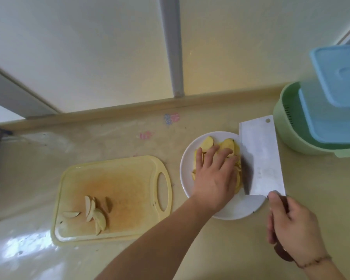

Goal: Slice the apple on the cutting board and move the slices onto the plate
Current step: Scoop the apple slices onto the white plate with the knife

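Right hand (291,225), nearest the camera: fingers curled round a dark handle, mostly hidden under the palm, gripping the cleaver (261,158); thin bracelet at the wrist; wrist bent so the broad blade runs away from the body, tilted, lower edge down on the right side of the plate (185,178); judged to serve as a carrier and ramp for unloading slices.

Left hand (214,174): forearm reaching diagonally across the counter (210,255) from lower left; palm down, fingers straight and slightly spread, pressing flat on the heap of apple slices on the plate (208,141); nothing pinched, grip open; judged to be sweeping or steadying slices against the blade face while it is cleared.

Cutting board (113,178), left of the plate and just apart from it; remaining slices (95,213) lying in a loose fan near its front left corner, one lying apart to the left; brownish stain at centre; transfer judged part done, one load outstanding.

Farther right: green colander basket (287,122) holding blue-lidded containers (339,77), near the blade tip, not touching so far as can be told.

Beyond: raised counter edge, pale wall panels (79,57) with a grey vertical strip.
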{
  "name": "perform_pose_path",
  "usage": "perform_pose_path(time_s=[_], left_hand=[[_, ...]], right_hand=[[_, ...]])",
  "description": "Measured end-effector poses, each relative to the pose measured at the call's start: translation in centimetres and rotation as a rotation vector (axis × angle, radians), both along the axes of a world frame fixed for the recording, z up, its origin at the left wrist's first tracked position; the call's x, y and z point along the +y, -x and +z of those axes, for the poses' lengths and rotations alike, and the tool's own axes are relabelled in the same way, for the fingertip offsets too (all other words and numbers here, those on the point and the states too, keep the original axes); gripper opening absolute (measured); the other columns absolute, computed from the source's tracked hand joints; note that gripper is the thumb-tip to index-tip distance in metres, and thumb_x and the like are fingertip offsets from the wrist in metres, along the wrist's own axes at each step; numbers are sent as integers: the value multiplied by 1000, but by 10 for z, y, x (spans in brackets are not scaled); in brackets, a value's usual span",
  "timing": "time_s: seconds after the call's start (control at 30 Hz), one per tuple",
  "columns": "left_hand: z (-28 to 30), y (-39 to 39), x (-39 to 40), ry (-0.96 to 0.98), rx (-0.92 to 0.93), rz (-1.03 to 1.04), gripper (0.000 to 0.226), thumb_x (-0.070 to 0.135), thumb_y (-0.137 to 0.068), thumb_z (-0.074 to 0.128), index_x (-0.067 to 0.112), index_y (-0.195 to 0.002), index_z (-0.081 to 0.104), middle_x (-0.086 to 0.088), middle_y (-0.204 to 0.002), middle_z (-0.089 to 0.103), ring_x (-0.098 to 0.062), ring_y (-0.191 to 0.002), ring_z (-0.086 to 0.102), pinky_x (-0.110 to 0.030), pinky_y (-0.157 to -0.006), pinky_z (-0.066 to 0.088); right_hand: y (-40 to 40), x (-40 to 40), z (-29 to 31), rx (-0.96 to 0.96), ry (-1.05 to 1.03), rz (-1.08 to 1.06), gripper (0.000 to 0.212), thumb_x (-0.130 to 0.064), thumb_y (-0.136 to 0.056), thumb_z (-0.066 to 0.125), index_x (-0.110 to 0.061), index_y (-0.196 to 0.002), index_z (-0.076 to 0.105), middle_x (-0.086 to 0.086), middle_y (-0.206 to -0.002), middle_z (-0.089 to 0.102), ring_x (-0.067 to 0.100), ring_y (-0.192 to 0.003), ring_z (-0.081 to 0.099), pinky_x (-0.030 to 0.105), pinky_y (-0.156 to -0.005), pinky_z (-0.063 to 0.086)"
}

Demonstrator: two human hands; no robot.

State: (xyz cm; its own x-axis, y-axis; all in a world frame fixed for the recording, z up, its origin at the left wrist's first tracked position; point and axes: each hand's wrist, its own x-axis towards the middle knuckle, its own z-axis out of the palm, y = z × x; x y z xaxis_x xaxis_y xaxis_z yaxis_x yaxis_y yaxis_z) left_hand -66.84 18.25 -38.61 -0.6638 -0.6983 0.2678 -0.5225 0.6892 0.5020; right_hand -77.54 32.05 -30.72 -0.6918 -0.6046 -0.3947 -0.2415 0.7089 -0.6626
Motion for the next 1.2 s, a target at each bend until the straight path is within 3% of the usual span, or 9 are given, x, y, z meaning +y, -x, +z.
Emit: perform_pose_path(time_s=[0.07, 0.13, 0.23, 0.33, 0.53, 0.73, 0.83, 1.07, 1.2], left_hand=[[-4, 0, -2, 57, 49, 23, 19, 28, -92, 58, 19, -97, 74, 0, -113, 66, -35, -117, 54, -65, -112, 30], [-7, -2, -4, 76, 34, 30, 17, 27, -90, 60, 20, -89, 76, 2, -107, 66, -34, -114, 54, -65, -114, 26], [-6, -7, -5, 85, 52, -6, 12, 19, -86, 65, 19, -89, 76, 2, -108, 66, -35, -115, 54, -64, -114, 26], [-2, -15, -10, 92, 100, 45, 15, 22, -89, 62, 23, -88, 77, 5, -104, 68, -34, -109, 56, -50, -101, 37], [3, -30, -9, 44, 57, 132, 25, 26, -97, 46, 17, -88, 66, 4, -103, 64, -30, -107, 52, -39, -91, 31], [13, -99, -21, 25, 221, 3, 14, 16, -98, 51, 11, -101, 64, -4, -113, 61, -33, -108, 52, -43, -95, 40], [12, -171, -26, 62, 191, -16, 16, 15, -98, 53, 15, -113, 59, -7, -123, 60, -33, -115, 53, -41, -102, 41], [-15, -332, -20, -14, -8, 376, 39, 29, -100, 49, 14, -135, 57, -4, -154, 46, -34, -140, 41, -51, -113, 38], [-21, -362, -21, -191, -275, 576, 69, 56, -104, 26, 12, -158, 32, -6, -169, 18, -27, -157, 12, -48, -126, 19]], right_hand=[[-2, -1, 1, 8, 16, 3, 58, -39, -97, 44, -1, -54, 53, 9, -35, 56, 18, -32, 53, 25, -49, 45], [-6, -3, 1, -2, 21, 2, 57, -39, -97, 44, -2, -54, 53, 10, -36, 56, 19, -32, 54, 27, -51, 45], [-13, -5, 4, -4, 16, 0, 56, -39, -97, 45, -3, -54, 53, 10, -36, 57, 20, -33, 54, 28, -50, 45], [-20, -9, 6, -15, 30, 10, 55, -39, -96, 44, -2, -55, 53, 11, -37, 57, 21, -35, 55, 28, -52, 46], [-38, -12, 8, -33, 41, 10, 54, -38, -96, 45, 0, -59, 52, 13, -37, 55, 21, -31, 50, 20, -40, 39], [-76, -19, 7, -160, 90, 74, 49, -36, -97, 44, -1, -62, 49, 17, -38, 54, 31, -34, 50, 34, -38, 42], [-114, -25, -3, -280, 111, 154, 45, -31, -98, 44, -4, -63, 49, 20, -41, 53, 30, -31, 49, 27, -35, 38], [-205, -27, -40, -404, -32, 327, 48, -33, -98, 44, -5, -59, 49, 20, -39, 54, 30, -31, 50, 23, -39, 39], [-232, -31, -44, -361, -104, 353, 50, -33, -98, 42, -3, -59, 51, 16, -39, 57, 27, -34, 54, 25, -43, 44]])
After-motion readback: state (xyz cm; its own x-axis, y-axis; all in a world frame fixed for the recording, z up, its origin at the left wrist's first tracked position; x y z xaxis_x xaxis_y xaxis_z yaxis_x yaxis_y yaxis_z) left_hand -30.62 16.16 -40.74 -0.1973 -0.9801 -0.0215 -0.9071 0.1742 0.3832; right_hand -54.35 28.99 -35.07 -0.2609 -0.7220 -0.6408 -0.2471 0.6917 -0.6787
